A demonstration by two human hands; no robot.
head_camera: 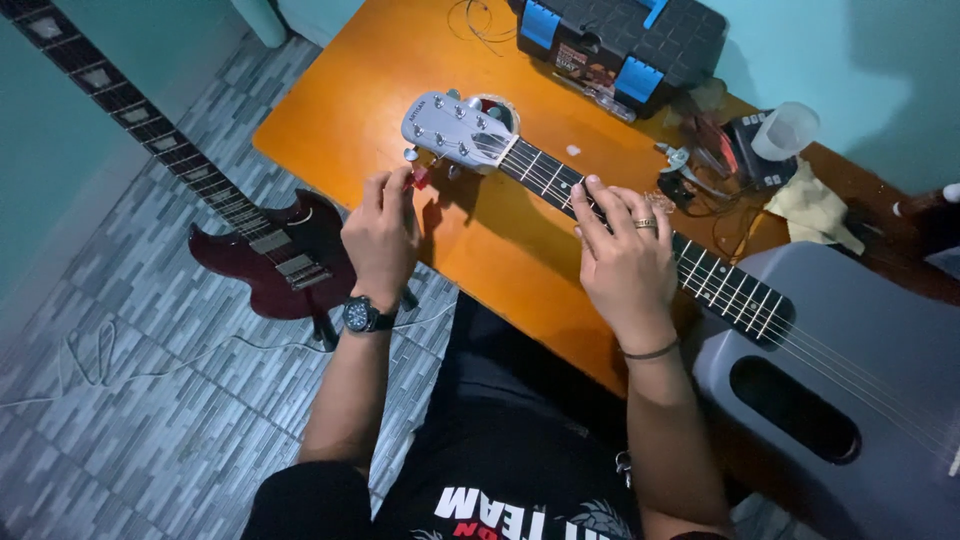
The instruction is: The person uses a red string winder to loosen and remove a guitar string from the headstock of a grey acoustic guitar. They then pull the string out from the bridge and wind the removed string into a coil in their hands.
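Observation:
A grey guitar lies across the orange table [350, 110], its headstock [455, 130] at the left and its body [850, 390] at the lower right. My left hand [382, 235] is closed on a small red tool [420, 180] just below the headstock's tuning pegs. It wears a dark wristwatch. My right hand [625, 255] rests on the dark fretboard [545, 172], fingers pressing the strings. A ring is on one finger and a thin band on the wrist.
A dark red electric guitar [270, 255] lies on the tiled floor at the left, its neck running to the upper left. On the table's far side are a black toolbox with blue latches [620, 45], a clear cup [785, 130], a yellow cloth [810, 210] and loose wire.

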